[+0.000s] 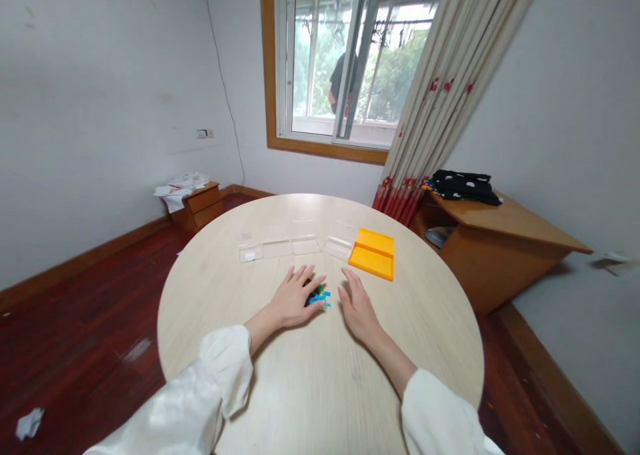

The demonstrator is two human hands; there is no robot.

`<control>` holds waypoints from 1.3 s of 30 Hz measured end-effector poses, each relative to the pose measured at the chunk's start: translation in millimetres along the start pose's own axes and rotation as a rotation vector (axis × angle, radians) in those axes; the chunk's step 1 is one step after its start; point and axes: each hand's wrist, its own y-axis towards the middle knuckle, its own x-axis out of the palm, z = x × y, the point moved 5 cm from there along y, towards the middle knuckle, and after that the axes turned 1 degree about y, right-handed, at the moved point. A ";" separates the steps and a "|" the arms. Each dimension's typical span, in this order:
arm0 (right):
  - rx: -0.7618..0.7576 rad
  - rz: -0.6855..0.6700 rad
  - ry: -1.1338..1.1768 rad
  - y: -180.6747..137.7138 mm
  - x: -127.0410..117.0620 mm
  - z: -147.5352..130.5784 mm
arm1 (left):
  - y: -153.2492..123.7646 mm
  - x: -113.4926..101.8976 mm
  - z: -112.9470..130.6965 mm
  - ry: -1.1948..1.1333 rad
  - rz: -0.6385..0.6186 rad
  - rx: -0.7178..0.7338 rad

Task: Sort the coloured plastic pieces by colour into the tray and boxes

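Observation:
My left hand (pixel 296 299) lies palm down over a small heap of blue and green plastic pieces (pixel 320 297), its fingers spread. Part of the heap is hidden beneath the palm and fingers; the pieces are too small to name. To the right of the heap, my right hand (pixel 358 306) rests on its side on the table, fingers stretched forward and thumb apart, holding nothing. A gap separates it from the pieces. Beyond the hands stand several clear plastic boxes (pixel 277 249) with open lids, in a curved row. At the row's right end lies an open yellow box (pixel 371 263).
The round, pale wooden table (pixel 310 388) carries everything. Behind it at right is a wooden desk (pixel 520 241) with black cloth (pixel 465 185) on top. A small cabinet (pixel 204 205) with papers stands at left. A person (pixel 338 81) is outside the window.

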 end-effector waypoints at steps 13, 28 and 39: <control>-0.083 -0.199 -0.485 -38.3 -20.3 6.2 | -71.2 0.5 -45.6 0.203 -0.008 -0.312; 0.014 -0.363 -0.396 -40.8 5.3 22.9 | -71.0 17.8 -48.6 0.190 -0.065 -0.352; 0.139 -0.398 -0.105 -16.2 -12.5 23.0 | -47.3 -46.9 -45.9 -0.034 -0.066 -0.343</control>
